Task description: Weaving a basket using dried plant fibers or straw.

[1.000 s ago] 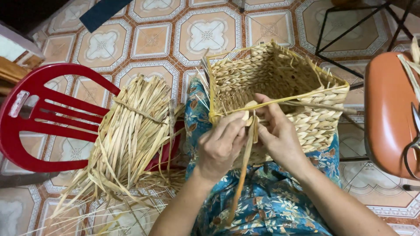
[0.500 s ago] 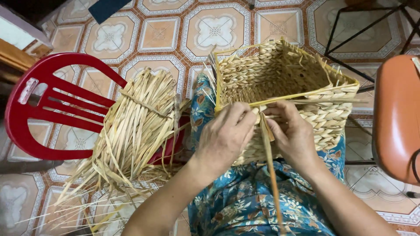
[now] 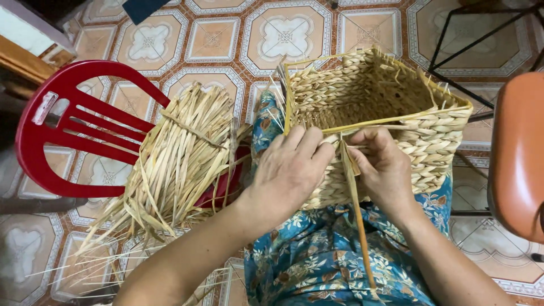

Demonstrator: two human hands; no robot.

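A square woven straw basket point(image 3: 385, 96) rests on my lap, its open mouth facing up and away. My left hand point(image 3: 292, 170) presses on the basket's near wall, fingers curled at the rim. My right hand point(image 3: 382, 164) pinches a long flat straw strand point(image 3: 356, 209) at the rim; the strand hangs down over my blue flowered clothing point(image 3: 317, 255). The two hands almost touch at the rim's near edge.
A bundle of loose dried straw strips point(image 3: 181, 153) lies on a red plastic chair point(image 3: 73, 124) at my left. An orange chair back point(image 3: 518, 153) stands at the right, a black metal frame point(image 3: 470, 45) behind it. Patterned floor tiles point(image 3: 283, 34) lie all around.
Both hands stayed at the basket's near rim. The strand, earlier angled toward my left, now hangs straighter down my lap. The view has shifted slightly.
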